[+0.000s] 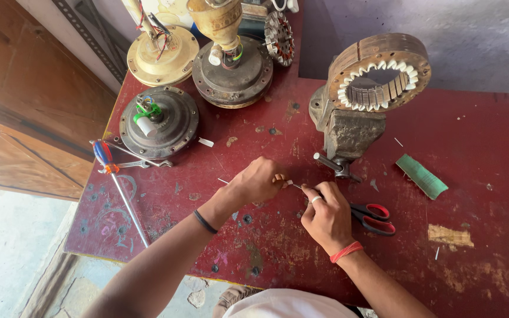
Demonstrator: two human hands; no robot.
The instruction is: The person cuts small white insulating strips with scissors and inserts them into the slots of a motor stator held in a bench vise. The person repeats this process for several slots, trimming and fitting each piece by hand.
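Just in front of the vise (349,132) on the red tabletop (478,153), the left hand (257,181) and right hand (327,215) each pinched a closed grip on a small white strip (288,184), beside red-handled scissors (372,217).

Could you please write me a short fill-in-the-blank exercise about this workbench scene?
1. The stator ring is clamped in a bench ____.
2. The scissors beside the right hand have red and ____ handles.
3. The left hand wears a ____ band at the wrist.
4. The table is painted dark ____.

Missing words: vise; black; black; red.
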